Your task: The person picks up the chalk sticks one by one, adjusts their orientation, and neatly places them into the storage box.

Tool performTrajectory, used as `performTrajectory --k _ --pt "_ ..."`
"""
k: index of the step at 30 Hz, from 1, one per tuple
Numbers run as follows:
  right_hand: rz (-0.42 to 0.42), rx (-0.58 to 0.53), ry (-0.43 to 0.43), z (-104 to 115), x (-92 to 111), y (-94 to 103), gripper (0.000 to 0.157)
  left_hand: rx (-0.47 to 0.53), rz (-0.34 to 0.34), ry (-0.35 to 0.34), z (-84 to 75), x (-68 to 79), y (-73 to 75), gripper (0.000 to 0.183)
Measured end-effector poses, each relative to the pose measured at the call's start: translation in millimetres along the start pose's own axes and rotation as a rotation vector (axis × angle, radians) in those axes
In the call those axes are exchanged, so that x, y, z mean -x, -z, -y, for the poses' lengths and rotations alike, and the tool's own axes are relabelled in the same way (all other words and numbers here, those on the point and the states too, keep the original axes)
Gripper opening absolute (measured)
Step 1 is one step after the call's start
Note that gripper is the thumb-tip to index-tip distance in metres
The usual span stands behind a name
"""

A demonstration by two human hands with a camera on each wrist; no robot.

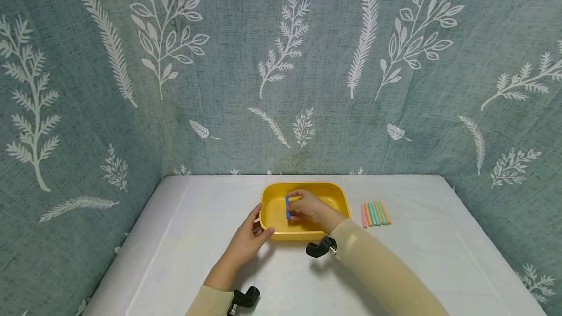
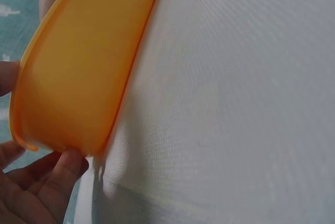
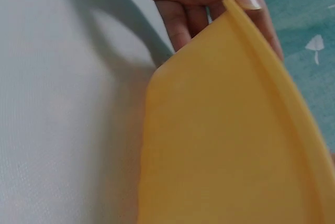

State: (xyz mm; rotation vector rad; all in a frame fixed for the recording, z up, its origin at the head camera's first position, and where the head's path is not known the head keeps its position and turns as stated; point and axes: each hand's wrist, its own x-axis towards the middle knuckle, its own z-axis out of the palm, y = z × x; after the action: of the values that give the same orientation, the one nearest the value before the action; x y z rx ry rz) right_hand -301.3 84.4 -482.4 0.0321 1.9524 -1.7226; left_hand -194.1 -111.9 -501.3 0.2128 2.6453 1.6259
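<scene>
Over the yellow tray [image 1: 274, 205], your right hand [image 1: 308, 206] pinched a blue stick [image 1: 287, 202], fingers drawn in against it; your left hand [image 1: 248, 240], partly spread, gripped the tray's left end.

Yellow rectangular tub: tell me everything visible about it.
The yellow, plastic-looking rectangular tub has rounded corners, smooth walls and a projecting rim. Open-topped, it stands upright on the white tabletop. The left hand grips its left end; the right hand holds a blue stick inside it, contact with the tub unclear.

Slim blue stick [image 1: 287, 207] inside round-cornered yellow tray [image 1: 294, 236], left of its middle, tray on white tabletop [image 1: 184, 247]
</scene>
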Motion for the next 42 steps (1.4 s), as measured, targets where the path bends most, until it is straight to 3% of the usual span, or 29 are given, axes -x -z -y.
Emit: performTrajectory --k 6,15,25,35,42 --pt "-0.055 0.079 -0.006 -1 -2 -6.5 0.043 -0.005 -0.004 -0.006 0.3 0.4 -0.1 0.078" --pt "-0.07 0.143 -0.019 -5 -3 -16.9 0.041 0.01 0.022 -0.014 1.2 1.5 0.4 0.078" --pt "-0.104 0.174 -0.006 -4 -6 -19.5 0.04 0.032 0.043 -0.018 -34.3 14.2 10.7 0.082" --pt "-0.131 0.217 -0.015 -5 -8 -20.6 0.042 0.01 0.014 -0.015 -0.8 1.3 1.5 0.078" --pt "-0.122 0.227 -0.012 -4 -5 -21.9 0.041 0.012 0.0 -0.012 0.4 2.0 0.6 0.078"
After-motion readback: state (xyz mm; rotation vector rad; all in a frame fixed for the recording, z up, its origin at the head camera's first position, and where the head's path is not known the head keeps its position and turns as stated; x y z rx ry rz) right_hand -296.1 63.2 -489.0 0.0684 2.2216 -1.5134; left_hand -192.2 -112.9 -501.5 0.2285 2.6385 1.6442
